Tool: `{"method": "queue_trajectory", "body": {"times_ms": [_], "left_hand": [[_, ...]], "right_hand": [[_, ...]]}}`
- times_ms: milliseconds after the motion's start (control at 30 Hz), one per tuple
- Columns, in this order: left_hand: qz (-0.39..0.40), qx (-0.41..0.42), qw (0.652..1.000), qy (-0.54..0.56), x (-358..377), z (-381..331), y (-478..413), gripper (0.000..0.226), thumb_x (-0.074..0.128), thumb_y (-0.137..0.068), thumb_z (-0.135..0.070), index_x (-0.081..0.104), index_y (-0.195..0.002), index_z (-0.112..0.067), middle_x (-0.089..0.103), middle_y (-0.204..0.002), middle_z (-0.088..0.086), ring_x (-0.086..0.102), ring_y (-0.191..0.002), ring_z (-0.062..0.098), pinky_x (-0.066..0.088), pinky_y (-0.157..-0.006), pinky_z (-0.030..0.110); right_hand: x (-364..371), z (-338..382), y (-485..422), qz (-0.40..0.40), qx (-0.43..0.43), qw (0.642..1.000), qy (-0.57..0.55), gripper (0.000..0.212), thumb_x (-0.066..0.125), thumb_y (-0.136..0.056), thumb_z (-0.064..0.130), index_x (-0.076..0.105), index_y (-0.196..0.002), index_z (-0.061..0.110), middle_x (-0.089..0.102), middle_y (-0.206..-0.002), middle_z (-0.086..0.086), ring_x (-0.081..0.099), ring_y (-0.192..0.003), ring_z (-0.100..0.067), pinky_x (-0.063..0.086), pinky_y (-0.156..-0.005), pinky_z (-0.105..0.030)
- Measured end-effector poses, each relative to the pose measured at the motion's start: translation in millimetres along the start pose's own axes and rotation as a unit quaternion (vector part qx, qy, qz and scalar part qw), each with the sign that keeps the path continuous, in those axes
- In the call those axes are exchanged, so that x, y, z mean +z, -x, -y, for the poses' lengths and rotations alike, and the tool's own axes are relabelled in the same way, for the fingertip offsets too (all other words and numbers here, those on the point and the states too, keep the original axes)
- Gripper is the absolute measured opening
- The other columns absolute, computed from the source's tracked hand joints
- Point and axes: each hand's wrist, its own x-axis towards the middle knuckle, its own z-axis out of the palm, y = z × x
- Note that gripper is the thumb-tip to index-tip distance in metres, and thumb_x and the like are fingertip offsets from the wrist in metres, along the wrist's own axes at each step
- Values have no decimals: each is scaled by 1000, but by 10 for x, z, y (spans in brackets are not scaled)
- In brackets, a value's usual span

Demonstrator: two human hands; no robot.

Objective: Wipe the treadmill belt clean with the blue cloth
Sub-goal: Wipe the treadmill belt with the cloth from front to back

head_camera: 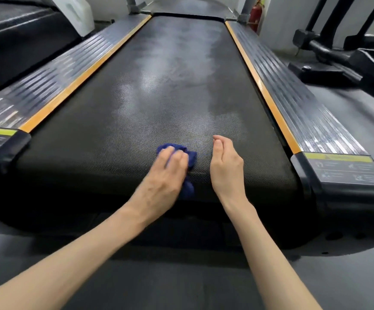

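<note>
Left hand [169, 170] palm-down, fingers mostly flat, pressing bunched blue cloth [189, 161] onto treadmill belt [159, 86] at its near end; cloth sticks out past fingertips and beside the palm. Right hand [225, 163] just beside it, loosely open, fingers curled, holding nothing, edge-on over belt. Orange side rails [268, 95] flank outward.

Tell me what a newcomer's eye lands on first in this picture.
First the blue cloth, pressed under the left hand at the near end of the black belt. Beside it the right hand is open and empty, just right of the cloth. Next come the orange strips along both belt edges, and a pale sheen running up the belt's middle.
</note>
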Motion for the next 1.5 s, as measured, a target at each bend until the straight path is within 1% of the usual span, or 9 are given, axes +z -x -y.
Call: {"method": "queue_trajectory", "body": {"times_ms": [133,233,333,500,767,933,1033,1333,1500], "left_hand": [[-42,-148,988,6,-70,771,355,41,36,-82,-6,59,-108,16,62,-107,28,54,-105,40,32,-102,42],[-72,-241,968,27,-176,785,347,34,40,-82,-6,64,-98,13,65,-100,28,60,-99,41,32,-100,39],[-109,-164,980,3,-143,419,177,24,45,-84,-5,65,-92,7,65,-96,24,57,-97,37,35,-99,43],[-75,-83,994,2,8,434,311,36,38,-95,-10,58,-119,8,59,-122,20,52,-118,37,39,-104,41],[-24,-359,933,15,-48,1382,805,34,41,-87,-3,59,-111,13,60,-112,31,50,-112,47,34,-103,44],[-81,-173,980,51,-60,632,502,37,43,-85,-8,60,-112,10,61,-115,22,50,-117,38,34,-104,42],[-52,-87,995,21,-40,653,503,38,42,-88,-8,59,-118,6,59,-123,18,53,-120,34,35,-105,39],[-60,-370,923,89,-169,1495,885,31,45,-85,3,61,-112,8,62,-114,23,52,-118,37,39,-102,39],[-56,-99,985,129,-162,1035,564,35,43,-82,-9,66,-104,5,66,-109,17,57,-112,31,34,-103,34]], "right_hand": [[188,119,42,44,-31,999,10,30,36,-99,22,54,-120,12,62,-111,-4,54,-108,-22,40,-94,-30],[218,131,29,55,-30,998,8,29,37,-98,21,54,-121,13,62,-109,0,56,-103,-15,34,-80,-12],[218,175,-38,17,20,1000,-15,29,37,-98,17,56,-119,12,62,-101,2,58,-100,-17,32,-74,-11],[507,345,30,43,-56,996,52,31,41,-94,10,53,-123,7,61,-118,-10,54,-112,-25,37,-95,-27],[705,346,152,76,-138,985,67,38,42,-88,-3,52,-124,3,61,-119,-11,55,-114,-23,39,-105,-41],[787,377,44,40,-105,990,83,41,43,-84,-6,53,-122,5,61,-119,-12,53,-113,-27,37,-98,-29],[922,441,-53,48,-165,980,104,44,43,-81,-10,53,-121,3,54,-129,-14,47,-122,-30,32,-108,-38],[1034,370,-96,97,-194,959,184,45,46,-85,-6,50,-128,8,37,-144,-13,29,-137,-25,8,-117,-35],[1055,349,-115,97,-190,959,184,39,46,-83,-8,59,-117,7,42,-140,-14,32,-134,-29,14,-117,-40]]}}
